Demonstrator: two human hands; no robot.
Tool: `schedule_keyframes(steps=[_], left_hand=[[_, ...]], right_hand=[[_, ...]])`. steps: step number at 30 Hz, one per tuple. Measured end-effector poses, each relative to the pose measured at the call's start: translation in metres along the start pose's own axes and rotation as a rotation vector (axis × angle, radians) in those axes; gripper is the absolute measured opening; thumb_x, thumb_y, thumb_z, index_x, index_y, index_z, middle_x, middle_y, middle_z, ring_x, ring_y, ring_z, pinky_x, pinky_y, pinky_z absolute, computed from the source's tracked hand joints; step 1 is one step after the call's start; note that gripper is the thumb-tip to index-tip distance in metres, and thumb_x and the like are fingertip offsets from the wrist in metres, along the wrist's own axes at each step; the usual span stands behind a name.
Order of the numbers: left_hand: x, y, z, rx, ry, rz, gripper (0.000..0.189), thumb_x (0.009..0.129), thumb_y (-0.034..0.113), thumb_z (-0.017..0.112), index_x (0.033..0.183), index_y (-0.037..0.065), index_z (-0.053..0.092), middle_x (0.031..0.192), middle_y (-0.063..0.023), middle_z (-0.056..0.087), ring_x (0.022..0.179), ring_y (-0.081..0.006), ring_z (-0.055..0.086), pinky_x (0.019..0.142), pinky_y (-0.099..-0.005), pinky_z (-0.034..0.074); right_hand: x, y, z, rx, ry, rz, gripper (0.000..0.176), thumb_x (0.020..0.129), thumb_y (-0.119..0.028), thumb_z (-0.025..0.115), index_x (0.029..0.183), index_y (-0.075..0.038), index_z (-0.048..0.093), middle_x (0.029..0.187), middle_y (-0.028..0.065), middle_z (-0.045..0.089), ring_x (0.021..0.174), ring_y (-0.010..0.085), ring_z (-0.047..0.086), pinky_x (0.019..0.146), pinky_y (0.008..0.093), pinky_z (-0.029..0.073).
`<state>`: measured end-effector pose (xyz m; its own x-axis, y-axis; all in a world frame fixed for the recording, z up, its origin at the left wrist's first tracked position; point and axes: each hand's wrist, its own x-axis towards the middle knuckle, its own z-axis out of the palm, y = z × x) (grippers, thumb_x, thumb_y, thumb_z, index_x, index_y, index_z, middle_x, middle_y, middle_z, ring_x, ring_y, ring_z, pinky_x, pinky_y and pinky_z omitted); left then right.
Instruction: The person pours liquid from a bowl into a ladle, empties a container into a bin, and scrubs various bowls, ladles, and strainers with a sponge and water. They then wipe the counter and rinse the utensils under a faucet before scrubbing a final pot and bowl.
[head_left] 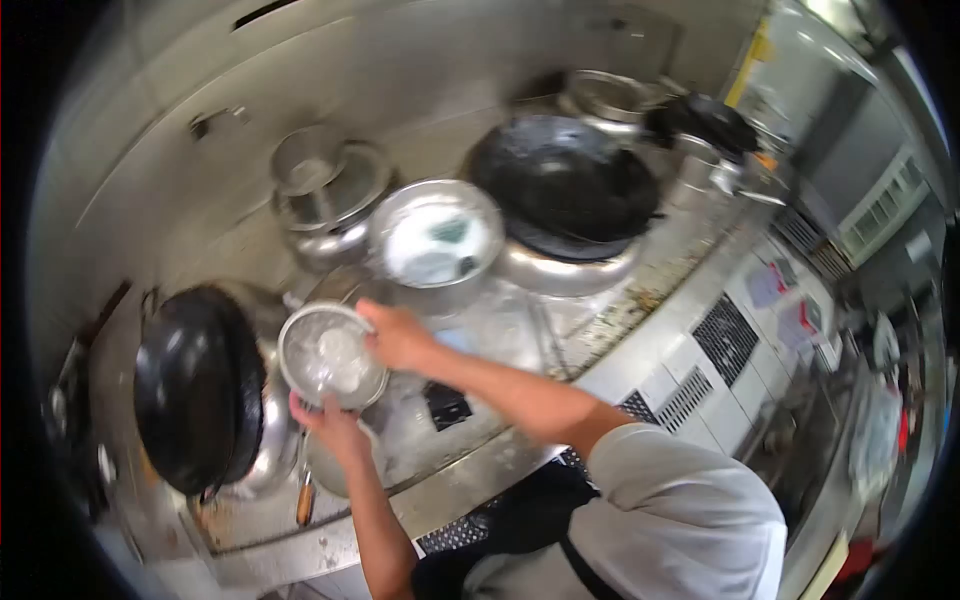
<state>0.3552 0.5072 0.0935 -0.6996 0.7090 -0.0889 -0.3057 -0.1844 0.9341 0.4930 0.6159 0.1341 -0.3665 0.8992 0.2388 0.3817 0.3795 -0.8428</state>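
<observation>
Between my two hands a round metal bowl [340, 350] is tilted so its shiny inside faces me. My right hand [400, 338] is closed on its right rim. My left hand [335, 428] grips the lower rim, its fingers partly hidden by the bowl. Below it, another round metal vessel [345, 465] sits on the steel counter, partly covered by my left arm. A wide metal basin [385, 240] stands just behind, with white suds and a green scouring pad [450, 231] in it.
A black wok [195, 390] leans on its side at the left, near a wooden-handled tool [305, 503]. Another large black wok [560, 185] rests on a burner ring behind. Metal pots [305, 160] stand at the back left. Floor drain grates [727, 338] lie to the right.
</observation>
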Motion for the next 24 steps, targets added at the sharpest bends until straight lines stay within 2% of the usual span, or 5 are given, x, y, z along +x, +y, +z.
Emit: schedule_keyframes(steps=[9,10,15,19,24], left_hand=[[0.075,0.009,0.035,-0.382,-0.003,-0.128,0.047,0.089,-0.001,0.059,0.132,0.009,0.046,0.124,-0.0103,0.058,0.109,-0.0225,0.06,0.087,-0.0351,0.054],[0.081,0.007,0.037,-0.368,0.04,-0.138,0.046,0.089,-0.002,0.059,0.132,0.008,0.047,0.125,-0.0108,0.058,0.11,-0.0234,0.06,0.088,-0.0365,0.053],[0.105,-0.001,0.039,-0.212,0.126,-0.003,0.037,0.09,-0.001,0.057,0.127,0.0,0.051,0.12,-0.012,0.061,0.105,-0.0213,0.062,0.089,-0.0336,0.05],[0.119,-0.008,0.041,0.204,0.204,0.153,0.023,0.089,0.004,0.058,0.111,-0.001,0.063,0.108,-0.0154,0.067,0.094,-0.0227,0.065,0.086,-0.0301,0.048],[0.152,0.008,0.033,0.982,0.181,0.262,0.024,0.083,0.01,0.06,0.103,-0.001,0.065,0.101,-0.0266,0.063,0.097,-0.0416,0.061,0.087,-0.0445,0.047]], right_hand=[[0.143,-0.071,-0.04,-0.177,-0.608,-0.297,0.018,0.078,-0.017,0.063,0.084,0.0,0.065,0.073,0.0158,0.066,0.074,0.0279,0.068,0.067,0.0387,0.052],[0.168,-0.083,-0.051,-0.068,-0.882,0.032,0.021,0.083,-0.023,0.063,0.083,-0.002,0.065,0.074,0.0102,0.066,0.073,0.0214,0.067,0.065,0.0363,0.052],[0.34,0.046,-0.008,0.491,-0.142,0.626,0.073,0.092,-0.051,0.055,0.144,-0.002,0.038,0.153,0.0192,0.032,0.141,0.0357,0.028,0.11,0.0558,0.025],[0.378,0.098,0.043,0.888,-0.135,0.856,0.039,0.096,-0.039,0.051,0.123,-0.012,0.048,0.096,0.0112,0.055,0.071,0.0247,0.057,0.056,0.0443,0.048],[0.415,0.116,0.016,0.618,-0.417,0.646,0.019,0.094,-0.023,0.053,0.101,-0.006,0.057,0.066,0.008,0.053,0.053,0.0237,0.052,0.047,0.0433,0.047]])
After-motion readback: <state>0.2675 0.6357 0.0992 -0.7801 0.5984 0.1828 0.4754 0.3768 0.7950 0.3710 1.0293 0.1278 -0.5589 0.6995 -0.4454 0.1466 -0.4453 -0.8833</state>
